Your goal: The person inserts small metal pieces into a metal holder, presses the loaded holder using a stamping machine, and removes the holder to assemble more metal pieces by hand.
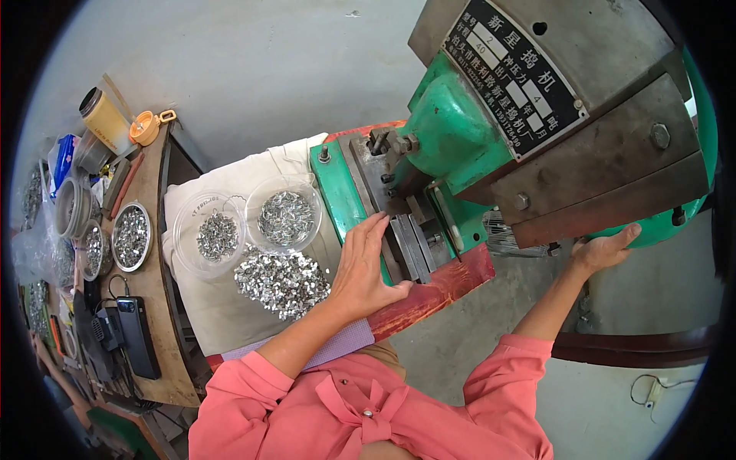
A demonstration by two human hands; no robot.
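Observation:
A green punch press (452, 126) with a steel die block (414, 249) at its base stands in front of me. My left hand (359, 268) is at the near left side of the die, thumb and fingers spread apart along its edge; I see nothing held in it. Over at the right, my right hand (602, 251) is on the lower rim of the press's green wheel (652, 232), partly wrapped round it. Left of the press, a pile of small shiny metal pieces (282, 282) lies on a beige cloth (253, 333), beside two clear round tubs (310, 201) holding small metal parts.
The press sits on a red worn stand (468, 272). A wooden table (165, 337) on the left carries a bowl of metal parts (131, 238), a black phone (138, 337), a yellow bottle (106, 121) and an orange lid (147, 127). A power strip (654, 392) lies at lower right.

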